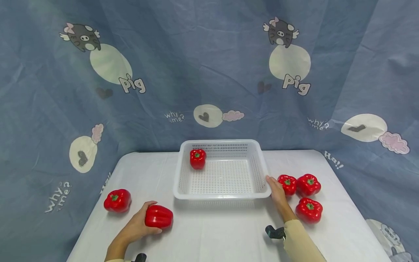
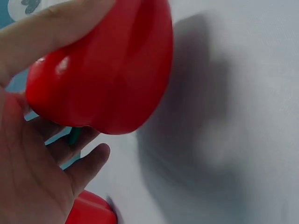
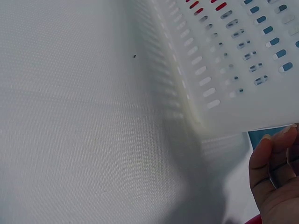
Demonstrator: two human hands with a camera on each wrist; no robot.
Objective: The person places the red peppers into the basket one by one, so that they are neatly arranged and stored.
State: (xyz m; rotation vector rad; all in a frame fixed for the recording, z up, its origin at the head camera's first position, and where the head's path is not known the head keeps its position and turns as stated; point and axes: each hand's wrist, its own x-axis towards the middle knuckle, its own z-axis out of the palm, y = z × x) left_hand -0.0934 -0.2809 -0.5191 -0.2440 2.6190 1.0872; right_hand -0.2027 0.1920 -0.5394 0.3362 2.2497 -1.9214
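Observation:
My left hand (image 1: 139,223) grips a red bell pepper (image 1: 159,217), thumb on the near side and fingers on the far side. The pepper lies sideways in the grasp; in the left wrist view its green stem (image 2: 74,135) points toward the palm. Whether it touches the table is unclear. At the right side of a white perforated basket (image 1: 217,196), my right hand (image 1: 276,189) touches the rim with its fingertips. Seen from the right wrist, the fingers (image 3: 262,156) are slightly bent beside the basket wall (image 3: 224,112); the thumb is hidden there. Another red bell pepper (image 1: 198,159) stands in the basket's back left corner.
A red bell pepper (image 1: 117,201) sits left of my left hand. Three more, a back one (image 1: 288,184), one beside it (image 1: 308,185) and a nearer one (image 1: 309,210), stand right of my right hand. The white table (image 1: 209,240) meets a blue patterned cloth (image 1: 196,72) behind.

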